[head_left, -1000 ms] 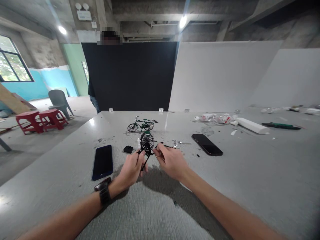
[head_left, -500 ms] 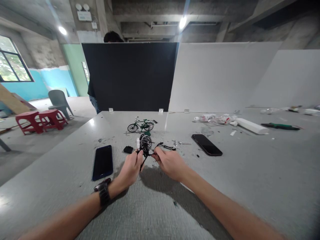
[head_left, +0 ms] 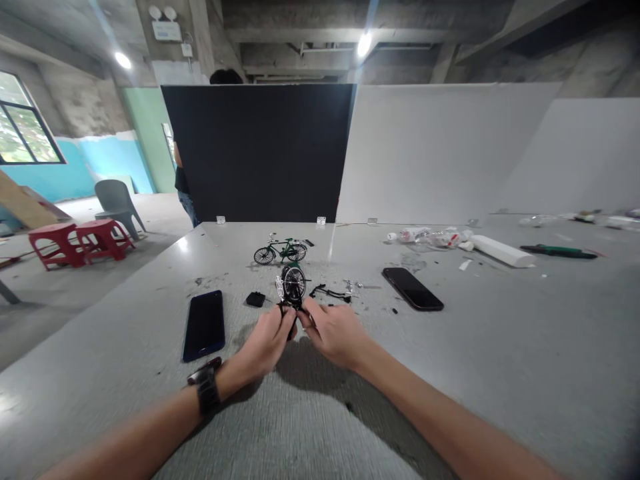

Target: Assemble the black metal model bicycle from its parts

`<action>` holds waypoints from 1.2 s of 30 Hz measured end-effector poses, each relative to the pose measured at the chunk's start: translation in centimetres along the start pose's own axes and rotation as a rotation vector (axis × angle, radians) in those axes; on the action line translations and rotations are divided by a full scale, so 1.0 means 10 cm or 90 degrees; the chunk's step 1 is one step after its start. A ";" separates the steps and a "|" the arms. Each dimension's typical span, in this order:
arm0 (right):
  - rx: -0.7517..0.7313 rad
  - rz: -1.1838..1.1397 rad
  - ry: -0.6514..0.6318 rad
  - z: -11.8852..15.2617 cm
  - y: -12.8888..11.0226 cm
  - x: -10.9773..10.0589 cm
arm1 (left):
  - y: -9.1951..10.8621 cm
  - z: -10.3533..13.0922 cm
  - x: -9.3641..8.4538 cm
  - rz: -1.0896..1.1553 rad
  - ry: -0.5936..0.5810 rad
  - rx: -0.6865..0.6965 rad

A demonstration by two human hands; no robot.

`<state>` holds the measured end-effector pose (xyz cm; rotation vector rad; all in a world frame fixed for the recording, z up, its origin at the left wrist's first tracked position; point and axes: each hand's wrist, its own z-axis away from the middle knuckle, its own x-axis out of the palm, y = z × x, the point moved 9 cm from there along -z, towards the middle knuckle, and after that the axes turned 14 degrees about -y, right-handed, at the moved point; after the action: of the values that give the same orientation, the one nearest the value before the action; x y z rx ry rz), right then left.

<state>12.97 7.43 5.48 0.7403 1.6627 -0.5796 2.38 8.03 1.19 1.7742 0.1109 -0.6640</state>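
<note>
Between my hands is a small black model bicycle part with spoked wheels [head_left: 294, 283], wheels pointing away from me. My left hand [head_left: 271, 333] is closed on its near end from the left. My right hand [head_left: 334, 328] pinches at the same near end from the right, fingertips close to the left ones; whatever small piece it grips is hidden. Just behind stands a green model bicycle [head_left: 281, 251]. A thin black frame piece [head_left: 330, 293] and small silver parts [head_left: 353, 286] lie right of the wheels, and a small black block [head_left: 256, 299] lies left.
A blue-edged phone [head_left: 204, 326] lies at left and a black phone [head_left: 413, 289] at right on the grey table [head_left: 240, 427]. Farther right are plastic wrappings [head_left: 430, 237], a white block [head_left: 502, 251] and a green-black tool [head_left: 558, 251]. A black panel [head_left: 260, 153] rises behind; a person is partly hidden there.
My hands have come closer together at the model's near end, and the wheels have turned slightly and shifted. The person behind the panel has moved a little.
</note>
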 end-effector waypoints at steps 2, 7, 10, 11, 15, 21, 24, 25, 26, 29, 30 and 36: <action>0.023 -0.038 0.015 0.00 0.05 -0.02 | 0.01 0.01 0.01 -0.030 -0.005 0.034; 0.091 -0.133 0.073 0.01 0.22 -0.10 | 0.01 0.06 -0.01 -0.185 0.049 0.132; 0.106 -0.193 0.109 0.04 0.30 -0.15 | 0.11 0.15 0.01 -0.403 0.102 0.223; 0.100 -0.206 0.128 0.06 0.31 -0.18 | 0.17 0.20 0.03 -0.494 0.127 0.261; 0.048 -0.213 0.229 0.14 0.29 -0.33 | 0.31 0.33 0.17 -0.772 0.191 0.366; 0.000 -0.186 0.249 0.15 0.24 -0.38 | 0.29 0.32 0.18 -0.761 0.211 0.357; -0.028 -0.127 0.199 0.12 0.20 -0.33 | 0.22 0.27 0.04 -0.620 0.222 0.292; -0.033 -0.104 0.185 0.12 0.19 -0.31 | 0.17 0.23 0.00 -0.557 0.211 0.258; -0.034 -0.082 0.171 0.11 0.19 -0.29 | 0.11 0.20 -0.04 -0.493 0.196 0.225; -0.014 -0.042 0.123 0.08 0.20 -0.24 | -0.04 0.14 -0.09 -0.335 0.161 0.159; -0.002 -0.037 0.100 0.06 0.21 -0.21 | -0.08 0.13 -0.09 -0.300 0.160 0.147; -0.005 -0.030 -0.024 0.00 0.07 -0.01 | -0.10 0.14 -0.12 -0.236 0.174 0.143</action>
<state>13.49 7.88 5.62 0.6821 1.6503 -0.6157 0.49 7.35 0.71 2.0783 0.5824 -0.7119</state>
